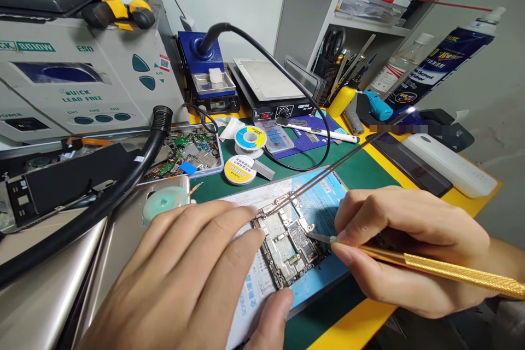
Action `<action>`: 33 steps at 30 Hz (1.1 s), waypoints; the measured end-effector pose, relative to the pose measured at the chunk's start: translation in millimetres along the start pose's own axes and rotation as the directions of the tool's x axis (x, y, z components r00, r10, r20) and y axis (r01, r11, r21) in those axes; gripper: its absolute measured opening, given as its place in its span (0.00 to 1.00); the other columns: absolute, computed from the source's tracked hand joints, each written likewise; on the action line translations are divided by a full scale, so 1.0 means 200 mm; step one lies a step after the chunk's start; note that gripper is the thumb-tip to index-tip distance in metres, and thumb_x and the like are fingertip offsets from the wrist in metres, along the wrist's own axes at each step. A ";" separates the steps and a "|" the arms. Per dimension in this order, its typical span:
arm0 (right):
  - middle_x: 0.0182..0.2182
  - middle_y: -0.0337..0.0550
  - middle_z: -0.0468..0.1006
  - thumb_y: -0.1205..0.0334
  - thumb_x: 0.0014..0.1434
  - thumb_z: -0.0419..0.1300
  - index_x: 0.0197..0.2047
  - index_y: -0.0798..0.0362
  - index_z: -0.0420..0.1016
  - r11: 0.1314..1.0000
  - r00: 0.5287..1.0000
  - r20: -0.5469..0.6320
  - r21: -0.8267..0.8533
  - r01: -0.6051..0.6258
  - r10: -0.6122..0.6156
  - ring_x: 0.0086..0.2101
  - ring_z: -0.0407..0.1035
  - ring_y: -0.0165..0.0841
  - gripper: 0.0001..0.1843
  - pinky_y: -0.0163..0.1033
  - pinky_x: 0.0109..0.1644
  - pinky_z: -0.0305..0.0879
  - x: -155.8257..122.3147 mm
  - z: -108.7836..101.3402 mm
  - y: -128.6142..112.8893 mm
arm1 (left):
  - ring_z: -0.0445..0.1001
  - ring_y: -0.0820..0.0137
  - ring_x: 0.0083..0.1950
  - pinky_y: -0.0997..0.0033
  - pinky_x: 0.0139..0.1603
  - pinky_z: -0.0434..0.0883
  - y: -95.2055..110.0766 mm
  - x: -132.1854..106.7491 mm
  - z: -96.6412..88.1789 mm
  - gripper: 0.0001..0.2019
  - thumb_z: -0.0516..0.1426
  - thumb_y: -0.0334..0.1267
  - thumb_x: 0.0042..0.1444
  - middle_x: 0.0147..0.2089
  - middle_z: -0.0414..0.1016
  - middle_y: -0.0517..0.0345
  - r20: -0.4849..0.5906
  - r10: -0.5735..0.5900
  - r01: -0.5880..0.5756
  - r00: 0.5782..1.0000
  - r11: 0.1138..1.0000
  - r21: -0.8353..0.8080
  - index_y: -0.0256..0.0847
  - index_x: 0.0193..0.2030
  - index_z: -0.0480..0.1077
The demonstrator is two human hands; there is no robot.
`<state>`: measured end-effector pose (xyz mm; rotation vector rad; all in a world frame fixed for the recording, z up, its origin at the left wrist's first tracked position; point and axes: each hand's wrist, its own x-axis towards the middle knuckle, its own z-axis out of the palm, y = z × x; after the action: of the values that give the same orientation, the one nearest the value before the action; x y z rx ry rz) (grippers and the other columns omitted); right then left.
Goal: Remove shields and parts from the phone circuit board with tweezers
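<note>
My right hand point(402, 240) is closed in a pen-like pinch on a craft knife point(447, 272) with a gold knurled handle. Its thin blade reaches the side of a phone circuit board point(279, 235), by a dark chip section point(302, 238). With fingertips at the board's left edge and thumb at its near corner, my left hand point(192, 279) steadies the board. Beneath it lies a blue and white printed box point(262, 279). Long thin metal tweezers point(328, 172) stretch over the board's far edge toward the upper right, their tips close to my left fingertips.
On the left stands a hot-air station point(90, 76) with a thick black hose point(135, 175). Behind the board are a solder spool point(250, 139), a round tin point(239, 169), a heating plate point(266, 79) and a soldering iron stand point(205, 60). Phones point(410, 161) and a spray can point(443, 65) sit right.
</note>
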<state>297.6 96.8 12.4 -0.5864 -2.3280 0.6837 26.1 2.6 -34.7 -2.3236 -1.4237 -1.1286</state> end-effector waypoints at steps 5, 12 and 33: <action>0.29 0.34 0.79 0.75 0.71 0.67 0.42 0.46 0.73 1.000 1.000 0.009 -0.002 0.014 -0.014 0.25 0.70 0.29 0.13 0.35 0.27 0.67 0.00 0.00 0.00 | 0.83 0.53 0.60 0.46 0.64 0.73 0.00 0.02 0.02 0.12 0.64 0.42 0.71 0.57 0.87 0.50 0.002 -0.002 0.002 1.000 1.000 0.011 0.42 0.56 0.78; 0.28 0.34 0.79 0.76 0.71 0.67 0.43 0.46 0.74 1.000 1.000 0.016 -0.008 0.019 -0.018 0.24 0.70 0.30 0.14 0.36 0.26 0.68 0.01 -0.01 0.00 | 0.82 0.54 0.60 0.46 0.63 0.73 -0.01 0.01 0.02 0.11 0.65 0.42 0.71 0.57 0.87 0.50 -0.004 0.002 -0.002 1.000 1.000 0.008 0.41 0.56 0.78; 0.31 0.41 0.83 0.80 0.71 0.67 0.49 0.49 0.76 0.995 0.985 0.137 0.016 0.100 -0.102 0.32 0.81 0.34 0.15 0.34 0.35 0.77 0.01 -0.04 -0.01 | 0.83 0.54 0.60 0.47 0.64 0.73 0.00 0.02 0.03 0.12 0.65 0.41 0.70 0.57 0.87 0.51 0.005 0.000 0.000 1.000 1.000 0.004 0.43 0.57 0.77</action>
<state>301.2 100.3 20.1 -0.4257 -2.4620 0.7060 29.4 8.3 -36.7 -2.3250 -1.4264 -1.1195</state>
